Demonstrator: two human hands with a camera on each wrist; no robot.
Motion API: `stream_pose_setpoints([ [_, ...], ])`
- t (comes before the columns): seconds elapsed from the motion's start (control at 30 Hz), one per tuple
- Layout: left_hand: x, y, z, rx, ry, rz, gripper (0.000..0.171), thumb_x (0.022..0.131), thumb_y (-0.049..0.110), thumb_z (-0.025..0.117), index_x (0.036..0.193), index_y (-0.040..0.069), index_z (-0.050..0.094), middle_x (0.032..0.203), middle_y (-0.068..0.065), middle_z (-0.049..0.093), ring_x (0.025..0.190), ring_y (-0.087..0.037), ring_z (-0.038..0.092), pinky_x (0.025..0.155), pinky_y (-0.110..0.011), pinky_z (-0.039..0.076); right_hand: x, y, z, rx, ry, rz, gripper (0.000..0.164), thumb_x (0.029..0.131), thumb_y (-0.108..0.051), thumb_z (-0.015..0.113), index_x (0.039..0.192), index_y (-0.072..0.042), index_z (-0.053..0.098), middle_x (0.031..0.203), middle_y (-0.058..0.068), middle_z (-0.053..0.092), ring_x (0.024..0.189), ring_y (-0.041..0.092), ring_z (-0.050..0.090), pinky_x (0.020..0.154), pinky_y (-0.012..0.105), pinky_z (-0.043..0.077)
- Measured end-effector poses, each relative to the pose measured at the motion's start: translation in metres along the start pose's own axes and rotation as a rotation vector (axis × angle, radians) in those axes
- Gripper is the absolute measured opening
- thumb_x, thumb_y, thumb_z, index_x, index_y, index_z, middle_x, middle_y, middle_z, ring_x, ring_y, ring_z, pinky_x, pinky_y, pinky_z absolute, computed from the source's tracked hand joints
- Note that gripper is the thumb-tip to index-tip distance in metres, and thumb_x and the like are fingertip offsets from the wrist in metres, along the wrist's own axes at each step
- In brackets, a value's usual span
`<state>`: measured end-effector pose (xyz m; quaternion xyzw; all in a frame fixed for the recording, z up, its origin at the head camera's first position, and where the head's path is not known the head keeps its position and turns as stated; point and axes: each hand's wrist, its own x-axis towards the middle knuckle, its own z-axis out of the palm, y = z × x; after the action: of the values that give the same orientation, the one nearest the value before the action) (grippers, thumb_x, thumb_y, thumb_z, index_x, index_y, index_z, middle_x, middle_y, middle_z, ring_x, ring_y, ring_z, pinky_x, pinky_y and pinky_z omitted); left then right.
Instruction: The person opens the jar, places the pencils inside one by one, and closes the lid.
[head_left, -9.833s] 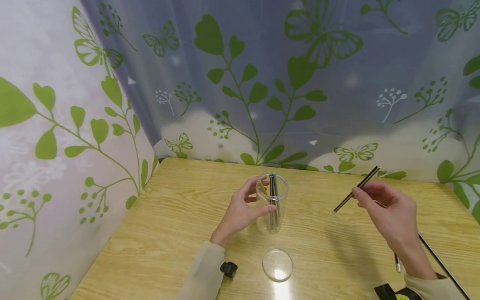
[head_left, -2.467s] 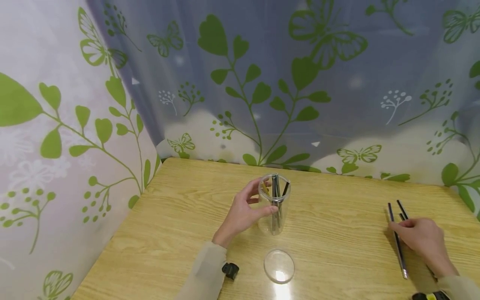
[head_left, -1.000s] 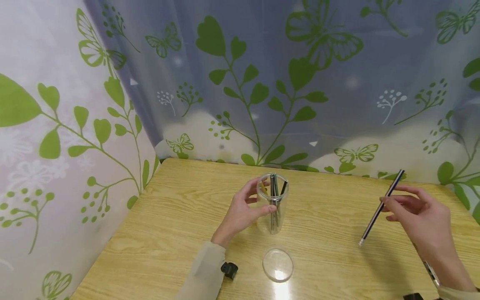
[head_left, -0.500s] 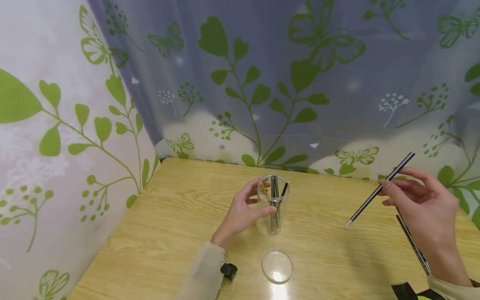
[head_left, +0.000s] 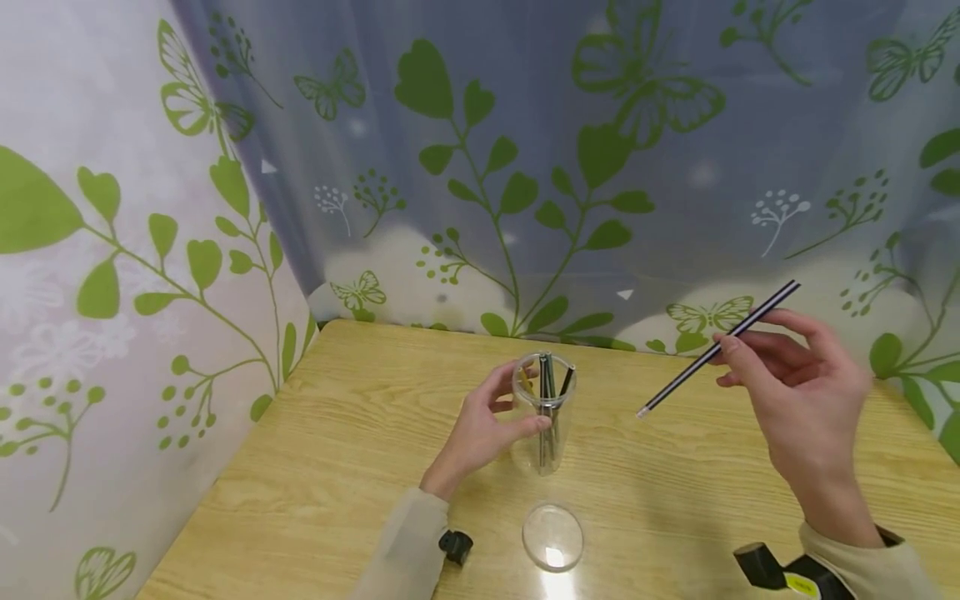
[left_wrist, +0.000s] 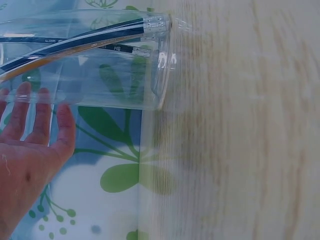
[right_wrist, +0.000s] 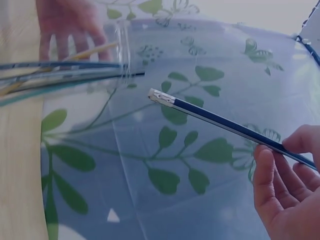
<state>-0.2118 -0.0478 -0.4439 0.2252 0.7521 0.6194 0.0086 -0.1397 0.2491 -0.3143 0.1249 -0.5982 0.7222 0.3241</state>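
A tall clear jar (head_left: 531, 458) stands upright on the table with several pencils (head_left: 549, 383) inside, mostly dark, one yellow. My left hand (head_left: 480, 429) grips its left side, thumb across the front; the left wrist view shows the fingers (left_wrist: 65, 125) against the jar wall (left_wrist: 120, 97). Right of the jar, in the air, my right hand (head_left: 806, 387) pinches a dark, pale-striped pencil (head_left: 697, 364) between thumb and fingers. It slants, its white eraser end low and towards the jar. In the right wrist view that eraser end (right_wrist: 162, 97) is apart from the jar's rim (right_wrist: 125, 47).
A round clear lid (head_left: 552, 537) lies flat on the wooden table (head_left: 322, 467), in front of the jar. Behind the table hangs a patterned curtain (head_left: 465, 208); another patterned sheet (head_left: 112, 375) borders the left side.
My right hand took the striped pencil from the table at right, then carried it up and left towards the jar. Since the oldest frame a dark pencil joined the jar. My left hand stays put.
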Motion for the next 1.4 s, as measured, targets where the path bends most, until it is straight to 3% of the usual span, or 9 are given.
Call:
stream_pose_setpoints([
  [0.23,0.0,-0.001,0.0,-0.007,0.004,0.009,0.074,0.084,0.024,0.084,0.148,0.037,0.049,0.144,0.004,0.061,0.128,-0.019,0.057,0.105,-0.047,0.048,0.002,-0.002,0.025,0.09,0.011,-0.093,0.035,0.082,0.022,0.068,0.115,0.012,0.062,0.087,0.012,0.078,0.066,0.018,0.075,0.056,0.025,0.059],
  [0.5,-0.001,-0.001,-0.001,-0.005,0.007,0.003,0.075,0.083,0.025,0.085,0.148,0.034,0.05,0.145,0.003,0.061,0.129,-0.018,0.057,0.105,-0.047,0.049,0.002,0.005,0.047,0.125,0.003,-0.13,0.034,0.081,0.021,0.07,0.113,0.011,0.063,0.086,0.012,0.077,0.066,0.017,0.074,0.058,0.025,0.06],
  [0.83,0.0,-0.003,0.0,-0.008,-0.004,0.01,0.076,0.083,0.026,0.085,0.15,0.031,0.049,0.147,-0.007,0.059,0.128,-0.019,0.057,0.105,-0.046,0.049,0.002,0.014,0.064,0.051,-0.042,-0.182,0.031,0.083,0.018,0.07,0.112,0.01,0.064,0.087,0.008,0.078,0.063,0.013,0.073,0.059,0.021,0.059],
  [1.2,0.0,-0.001,0.0,-0.003,0.006,0.01,0.074,0.082,0.028,0.086,0.146,0.038,0.05,0.145,0.003,0.061,0.128,-0.018,0.058,0.105,-0.047,0.049,0.004,0.021,0.07,-0.032,-0.067,-0.205,0.033,0.084,0.016,0.071,0.116,0.011,0.062,0.09,0.003,0.078,0.067,0.008,0.073,0.061,0.018,0.059],
  [1.4,0.0,-0.001,0.0,-0.006,0.006,0.013,0.075,0.083,0.028,0.085,0.148,0.036,0.049,0.146,0.001,0.061,0.129,-0.019,0.058,0.105,-0.047,0.049,0.002,0.024,0.075,-0.204,-0.093,-0.228,0.034,0.085,0.014,0.072,0.117,0.012,0.061,0.09,-0.009,0.076,0.066,0.003,0.07,0.063,0.015,0.058],
])
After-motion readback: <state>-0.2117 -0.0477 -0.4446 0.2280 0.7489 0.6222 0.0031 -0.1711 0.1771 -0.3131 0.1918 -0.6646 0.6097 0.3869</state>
